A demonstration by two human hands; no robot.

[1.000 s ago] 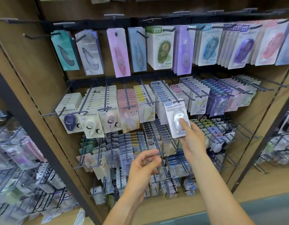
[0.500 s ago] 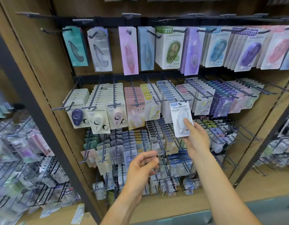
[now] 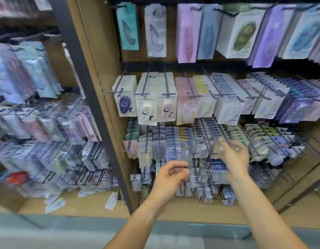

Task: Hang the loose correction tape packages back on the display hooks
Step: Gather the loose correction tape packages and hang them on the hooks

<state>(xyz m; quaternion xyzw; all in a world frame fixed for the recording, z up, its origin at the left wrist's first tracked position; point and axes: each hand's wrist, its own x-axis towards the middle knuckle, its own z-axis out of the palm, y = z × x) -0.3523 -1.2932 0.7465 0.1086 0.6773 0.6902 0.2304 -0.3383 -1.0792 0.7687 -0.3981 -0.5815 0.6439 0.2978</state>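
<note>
Both hands [image 3: 234,155] seemingly empty before packed hooks [image 3: 191,90].

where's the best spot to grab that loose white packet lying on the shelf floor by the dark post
Pinch the loose packet by its upper short end, coming from above and in front. It lies flat and slanted on the wooden shelf floor, just left of the dark post, so the right side looks cramped. It is blurred, so I cannot see which end has the hang hole.
</note>
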